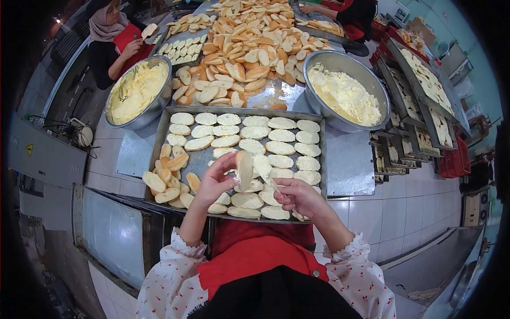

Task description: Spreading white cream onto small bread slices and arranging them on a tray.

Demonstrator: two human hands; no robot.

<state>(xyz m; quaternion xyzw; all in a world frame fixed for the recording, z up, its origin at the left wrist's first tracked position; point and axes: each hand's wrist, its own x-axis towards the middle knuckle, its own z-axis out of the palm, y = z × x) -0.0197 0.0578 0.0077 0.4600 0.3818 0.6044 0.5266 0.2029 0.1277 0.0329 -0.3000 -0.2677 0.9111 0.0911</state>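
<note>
Between its thumb and fingers, my left hand [218,177] holds an oval bread slice [244,169] up on edge. My right hand [299,197] grips the thin handle of a spatula [262,165], whose head is covered in pale cream and lies close to the slice. Both hands are above a metal baking tray [323,159]. Rows of cream-coated bread slices [281,148] fill much of that tray. Uncoated bread slices [169,179] lie heaped in its left part.
Steel bowls of cream stand behind the tray, one at left [137,93] and one at right [346,91]. A large bread heap [247,44] covers the table beyond. Co-workers are at the far left [119,44] and far right [342,16]. Stacked trays [414,99] stand at right.
</note>
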